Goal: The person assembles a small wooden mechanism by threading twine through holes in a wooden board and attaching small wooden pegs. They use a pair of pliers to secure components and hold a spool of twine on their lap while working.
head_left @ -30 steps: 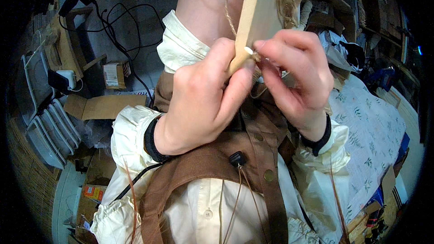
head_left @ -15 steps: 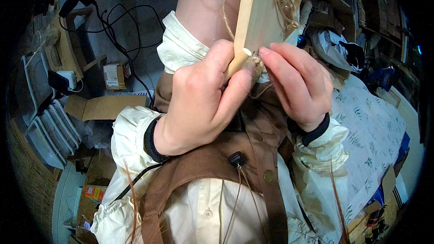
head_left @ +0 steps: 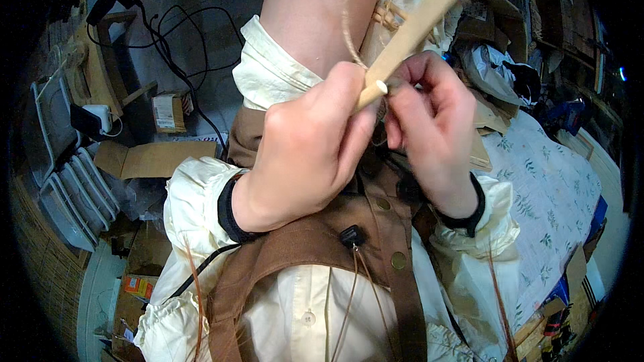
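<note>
My left hand [head_left: 305, 144] is closed around a short round wooden dowel [head_left: 373, 95], whose pale cut end points up and to the right. Against its fingertips rests the lower end of a light wooden board [head_left: 429, 20], seen narrow side on and slanting up to the right. Jute twine [head_left: 349, 17] loops beside the board, and more tangled strands lie behind it. My right hand [head_left: 436, 127] is curled just right of the dowel, thumb and fingers pinched together. Whatever is between those fingertips is hidden, though thin twine hangs near them.
My bare knee [head_left: 315, 20] is beneath the work. To the right lies a pale leaf-patterned cloth [head_left: 547, 208], with cardboard and bags behind. On the left are an open cardboard box [head_left: 157, 159], black cables [head_left: 164, 43] and a white metal rack [head_left: 77, 191].
The board has turned from showing its broad face to its narrow side, and its top has swung right. My right fingers have gone from stretched to curled. The dowel has shifted slightly right.
</note>
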A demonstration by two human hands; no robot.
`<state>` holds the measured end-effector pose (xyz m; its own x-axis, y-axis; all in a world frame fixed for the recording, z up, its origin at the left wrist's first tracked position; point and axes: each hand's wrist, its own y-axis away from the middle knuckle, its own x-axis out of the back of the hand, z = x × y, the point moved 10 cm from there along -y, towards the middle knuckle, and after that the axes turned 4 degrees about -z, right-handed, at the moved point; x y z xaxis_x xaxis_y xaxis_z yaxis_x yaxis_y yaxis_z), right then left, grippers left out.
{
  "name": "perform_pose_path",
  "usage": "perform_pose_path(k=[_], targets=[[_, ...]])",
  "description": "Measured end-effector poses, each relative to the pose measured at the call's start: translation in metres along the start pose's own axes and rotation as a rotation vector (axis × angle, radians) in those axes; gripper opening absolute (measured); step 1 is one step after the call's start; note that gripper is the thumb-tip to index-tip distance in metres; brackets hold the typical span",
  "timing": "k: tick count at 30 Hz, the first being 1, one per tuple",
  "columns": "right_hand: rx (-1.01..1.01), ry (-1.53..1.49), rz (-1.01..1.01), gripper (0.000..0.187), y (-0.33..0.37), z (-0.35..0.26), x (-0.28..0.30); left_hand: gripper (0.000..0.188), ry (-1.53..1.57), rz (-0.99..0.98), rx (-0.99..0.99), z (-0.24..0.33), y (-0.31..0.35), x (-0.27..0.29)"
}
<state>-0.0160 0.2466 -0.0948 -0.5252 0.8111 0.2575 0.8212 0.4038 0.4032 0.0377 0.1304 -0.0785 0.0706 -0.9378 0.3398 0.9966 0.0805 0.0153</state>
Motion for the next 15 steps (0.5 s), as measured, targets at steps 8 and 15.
perform_pose_path(k=[8, 15], targets=[[0.435, 0.363, 0.093, 0.016, 0.008, -0.039, 0.0, 0.012, 0.113, 0.034, 0.063, -0.008, 0.0, 0.004], [1.005, 0.798, 0.096, 0.026, 0.032, -0.071, -0.015, 0.011, 0.116, 0.036, 0.06, -0.008, 0.0, 0.007]])
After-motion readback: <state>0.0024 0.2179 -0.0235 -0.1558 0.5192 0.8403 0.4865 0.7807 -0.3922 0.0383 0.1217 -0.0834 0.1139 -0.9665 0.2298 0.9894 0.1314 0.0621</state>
